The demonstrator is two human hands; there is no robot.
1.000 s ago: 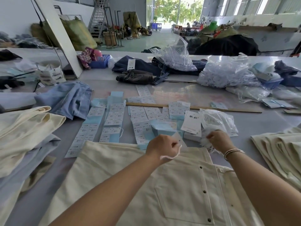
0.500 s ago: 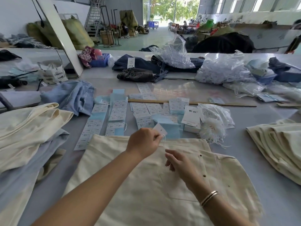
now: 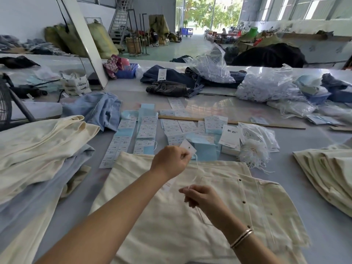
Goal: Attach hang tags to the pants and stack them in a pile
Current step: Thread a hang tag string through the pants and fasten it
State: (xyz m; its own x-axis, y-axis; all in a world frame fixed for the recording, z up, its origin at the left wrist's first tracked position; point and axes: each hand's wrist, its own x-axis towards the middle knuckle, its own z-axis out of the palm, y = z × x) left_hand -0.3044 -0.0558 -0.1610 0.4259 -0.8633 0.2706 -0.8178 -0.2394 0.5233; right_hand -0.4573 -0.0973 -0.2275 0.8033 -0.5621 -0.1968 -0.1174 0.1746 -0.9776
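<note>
Cream pants (image 3: 171, 231) lie flat on the table in front of me, waistband toward the far side. My left hand (image 3: 170, 161) pinches a white hang tag (image 3: 188, 149) above the waistband. A thin white string (image 3: 197, 169) runs from the tag down to my right hand (image 3: 202, 198), which pinches its lower end over the pants. A bag of white strings (image 3: 255, 147) sits just beyond the waistband to the right.
Rows of printed tags (image 3: 146, 128) and blue cards lie past the pants. Cream and blue pants are piled at the left (image 3: 38, 149); a folded cream stack (image 3: 327, 174) lies at the right. A wooden ruler (image 3: 266, 125), plastic bags and dark jeans sit farther back.
My right hand left the string bag and came down over the pants, drawing a string with it. My left hand shifted left holding the tag, and the string now stretches between both hands.
</note>
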